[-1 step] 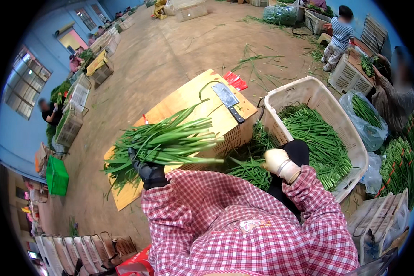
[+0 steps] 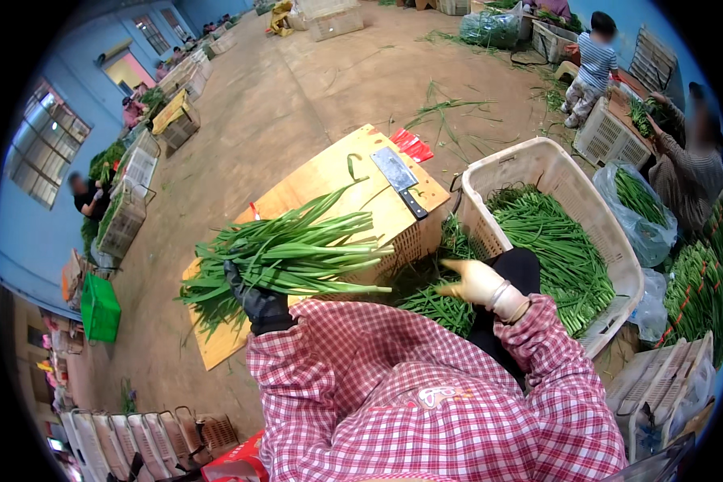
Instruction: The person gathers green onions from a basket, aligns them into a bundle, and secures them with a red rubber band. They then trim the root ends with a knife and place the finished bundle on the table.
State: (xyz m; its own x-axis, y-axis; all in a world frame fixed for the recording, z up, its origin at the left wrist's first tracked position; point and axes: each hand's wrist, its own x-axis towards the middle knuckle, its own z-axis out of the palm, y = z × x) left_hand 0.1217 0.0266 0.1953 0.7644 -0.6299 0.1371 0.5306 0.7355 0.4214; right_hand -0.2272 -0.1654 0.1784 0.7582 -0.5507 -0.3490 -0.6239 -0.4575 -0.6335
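At the right, the big pale crate (image 2: 574, 193) stands as it did in the earlier frame, with a heap of cut green stalks (image 2: 554, 257) inside it. The yellow board (image 2: 329, 170), laid over a slatted crate, is likewise unchanged, its middle covered by the long-leaved green bundle (image 2: 297, 245). That bundle has barely moved: it lies slantwise above the board, its pale stem ends reaching right past the board's near edge and fanned a little looser than before. Between board and crate sits a tangle of loose leaves (image 2: 442, 309), and a dark knee (image 2: 522, 269) stands in the way between the right hand (image 2: 482, 285) and the crate. A green tub (image 2: 100, 297) is on the floor, well off to the left. The left hand, in a black glove (image 2: 261, 305), grips the leafy end, its fingers partly hidden. The right hand, pale-gloved, shows the clearest change: its fingers, curled in earlier, are now spread, one pointing left over the tangle; I cannot tell whether they touch it. The cleaver (image 2: 398, 177) keeps its place at the far right corner of the board, blade outward, near some red strips (image 2: 412, 146). Beside it, the leaf scrap (image 2: 350, 167) now shows as a short curl, where a longer strand arched earlier.
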